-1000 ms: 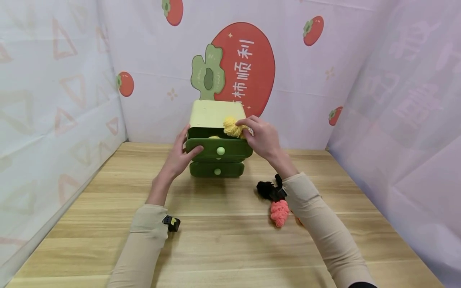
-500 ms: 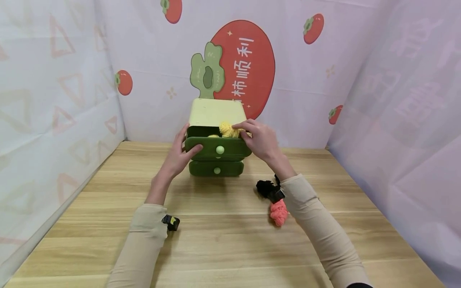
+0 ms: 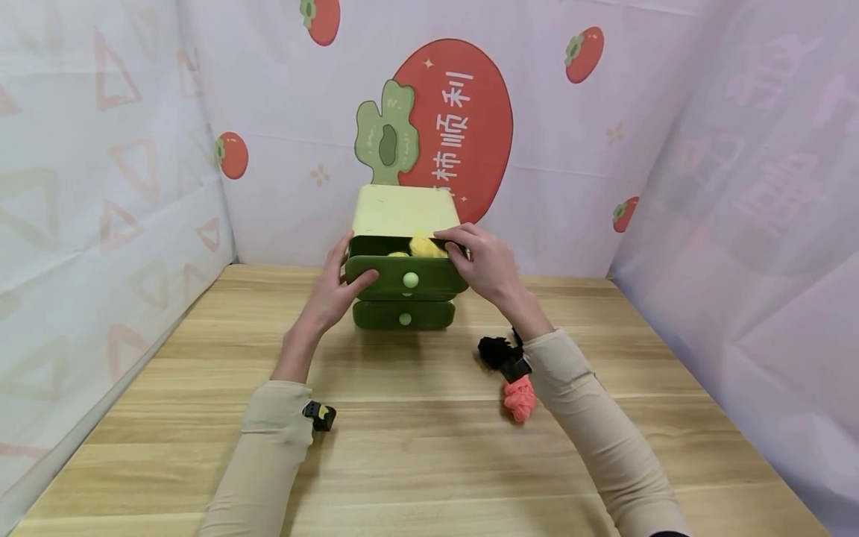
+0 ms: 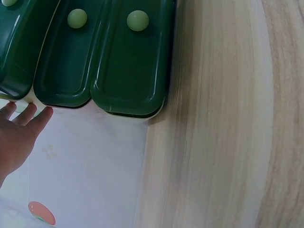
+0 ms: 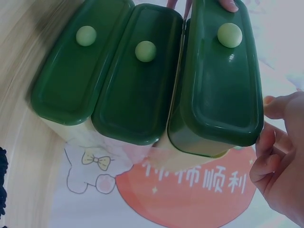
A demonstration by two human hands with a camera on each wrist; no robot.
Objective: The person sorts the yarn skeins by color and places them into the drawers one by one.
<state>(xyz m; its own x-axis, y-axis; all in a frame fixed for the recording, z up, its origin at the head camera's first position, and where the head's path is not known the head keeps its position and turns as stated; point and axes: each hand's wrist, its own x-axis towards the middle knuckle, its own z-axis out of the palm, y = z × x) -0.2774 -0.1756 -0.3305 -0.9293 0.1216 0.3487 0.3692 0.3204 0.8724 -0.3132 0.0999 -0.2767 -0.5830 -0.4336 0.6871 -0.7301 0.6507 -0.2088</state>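
Note:
A small cabinet with a pale top [image 3: 406,210] and green drawers stands on the table, its upper drawer [image 3: 376,276] pulled out. My left hand [image 3: 329,287] steadies its left side, thumb on the drawer front; in the left wrist view the fingers [image 4: 39,122] lie straight against the side. A blurred yellow yarn bundle [image 3: 424,247] sits partly inside the upper drawer, with more yellow [image 3: 398,254] beside it. My right hand [image 3: 488,261] is at the drawer's right rim, bent fingertips just right of the bundle and a dark gap between finger and thumb.
A black yarn bundle [image 3: 494,352] and a coral yarn bundle [image 3: 520,399] lie on the wooden table [image 3: 403,462] near the right forearm. Printed cloth walls [image 3: 288,89] enclose the back and sides. Two more green drawer fronts [image 5: 137,71] are closed.
The yellow yarn bundle has gone from above the drawer's right rim, pinched by my right hand, leftward and down into the drawer, and has left the fingers. My left hand has stayed put.

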